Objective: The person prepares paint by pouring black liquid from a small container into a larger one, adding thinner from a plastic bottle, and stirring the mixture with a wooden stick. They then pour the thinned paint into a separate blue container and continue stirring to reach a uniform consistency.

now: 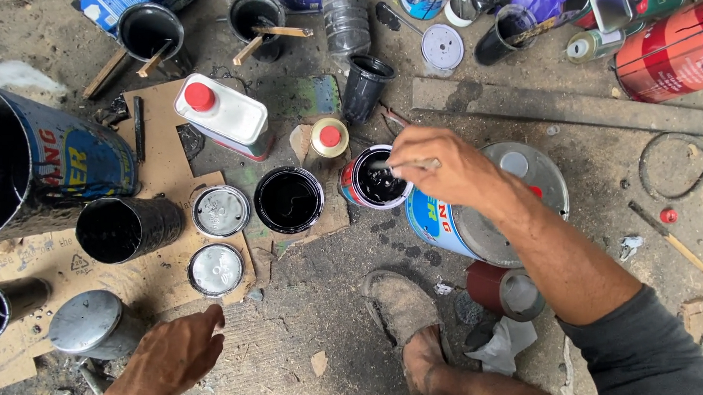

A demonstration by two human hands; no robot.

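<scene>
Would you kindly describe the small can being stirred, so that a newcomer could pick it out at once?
Start at the big blue drum lying on its side mid-floor. Against its upper left edge stands a small open can of black paint, under the right hand holding a stick. Unlike the all-black open can beside it, its side is red.

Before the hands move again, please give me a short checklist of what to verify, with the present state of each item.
1. Right hand grips the stick: ok, fingers closed on it.
2. Stick tip inside the small can: ok, it dips into the black paint.
3. Small can stands level: not ok, it looks tilted, leaning against the big can.
4. Left hand is free: ok, it holds nothing and rests low near the lower lid.
5. Open black can apart from the small can: ok, a gap shows between them.
6. Foot away from the cans: cannot tell how far; it sits just below the small can.
</scene>
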